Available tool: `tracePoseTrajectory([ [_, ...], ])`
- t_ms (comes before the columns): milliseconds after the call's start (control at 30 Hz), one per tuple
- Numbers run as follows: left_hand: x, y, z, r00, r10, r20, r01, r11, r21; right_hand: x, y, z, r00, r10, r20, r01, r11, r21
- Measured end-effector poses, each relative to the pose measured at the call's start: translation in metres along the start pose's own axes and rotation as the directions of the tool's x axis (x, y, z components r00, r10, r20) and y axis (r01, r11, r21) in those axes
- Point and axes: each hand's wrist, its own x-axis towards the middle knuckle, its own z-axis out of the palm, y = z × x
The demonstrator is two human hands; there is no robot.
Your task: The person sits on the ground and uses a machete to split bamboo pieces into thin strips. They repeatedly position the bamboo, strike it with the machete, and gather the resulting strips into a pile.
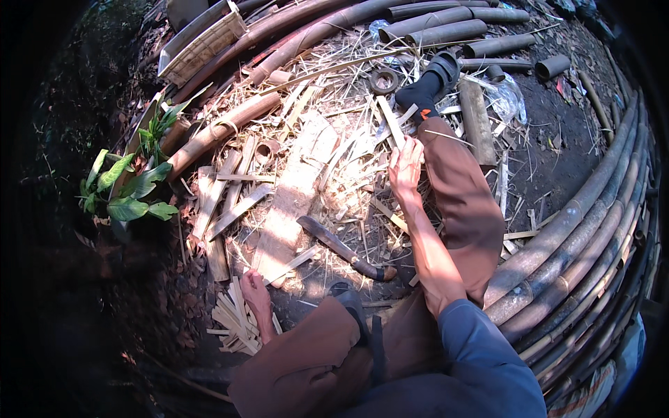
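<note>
My right hand (406, 166) is closed around the lower end of a pale split bamboo strip (391, 122), beside my outstretched right leg. My left hand (258, 291) is low at the left, with its fingers curled, next to a heap of short bamboo strips (235, 322). Another pale strip (296, 263) slants away from its fingers; whether they grip it is not plain. Between the hands, a curved dark knife with a thick handle (347, 249) lies on the ground. Just beyond it is a long, flat wooden board (286, 205), brightly sunlit.
Bamboo shavings (352, 188) cover the middle ground. Long bamboo poles (571, 237) curve along the right, and cut bamboo lengths (446, 33) lie at the back. A slatted crate (202, 45) stands back left, above a leafy plant (132, 184). A brown ring (383, 81) lies near my right foot.
</note>
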Motion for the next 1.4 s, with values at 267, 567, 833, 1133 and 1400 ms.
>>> tracePoseTrajectory([
  [267, -0.002, 0.066, 0.058, 0.957, 0.099, 0.274, -0.014, 0.955, -0.297, 0.025, -0.011, -0.027, 0.937, 0.221, 0.272, -0.31, 0.883, 0.352],
  [567, 0.052, 0.18, 0.044, 0.768, 0.259, 0.586, 0.407, 0.508, -0.759, -0.079, -0.117, -0.122, 0.249, -0.411, 0.877, -0.881, 0.279, 0.381],
  [833, 0.007, 0.155, 0.047, 0.921, 0.2, 0.334, 0.163, 0.583, -0.796, -0.092, -0.14, -0.119, 0.299, -0.11, 0.948, -0.726, 0.619, 0.301],
  [1133, 0.046, 0.11, 0.034, 0.995, -0.103, 0.002, 0.069, 0.656, -0.752, -0.163, -0.094, -0.084, 0.473, -0.124, 0.872, -0.299, 0.909, 0.292],
  [1400, 0.05, 0.063, 0.051, 0.972, -0.231, 0.041, 0.157, 0.511, -0.845, -0.209, -0.08, -0.088, 0.488, -0.022, 0.873, -0.183, 0.975, 0.127],
])
